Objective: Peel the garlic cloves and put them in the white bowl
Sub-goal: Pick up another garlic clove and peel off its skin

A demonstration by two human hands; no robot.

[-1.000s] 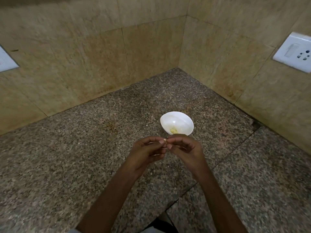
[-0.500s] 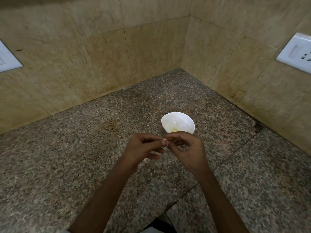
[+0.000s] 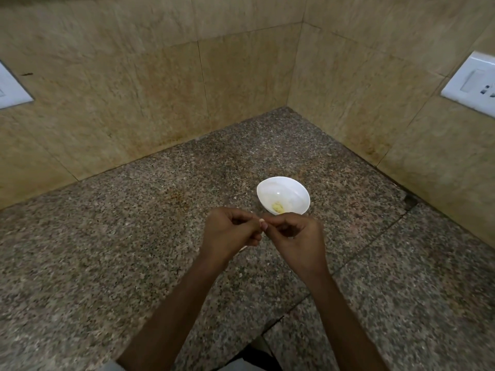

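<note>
Fingers (image 3: 233,213) of both hands are curling in and meeting tip to tip, pinching a tiny pale piece, probably the clove (image 3: 260,220), between them. The left hand (image 3: 227,234) and right hand (image 3: 297,236) are hovering over the desk (image 3: 107,263), just in front of the bowl (image 3: 294,192). The clove is showing only as a speck at the fingertips, too small for its skin to be read. The bowl, smooth, white and rounded, is sitting on the speckled brown-grey granite and holding a small yellowish clump (image 3: 277,207) at its bottom; the right hand's knuckles are hiding its near rim. A pale sliver (image 3: 242,248) is peeking out under the left hand, and I cannot tell what it is. A seam (image 3: 294,309) is running across the stone. Mottled beige tiles (image 3: 160,89), stained along the base, are forming the corner behind. The frame edges are cutting off a white socket plate (image 3: 474,87) on the right wall and a second plate (image 3: 10,92) on the left.
</note>
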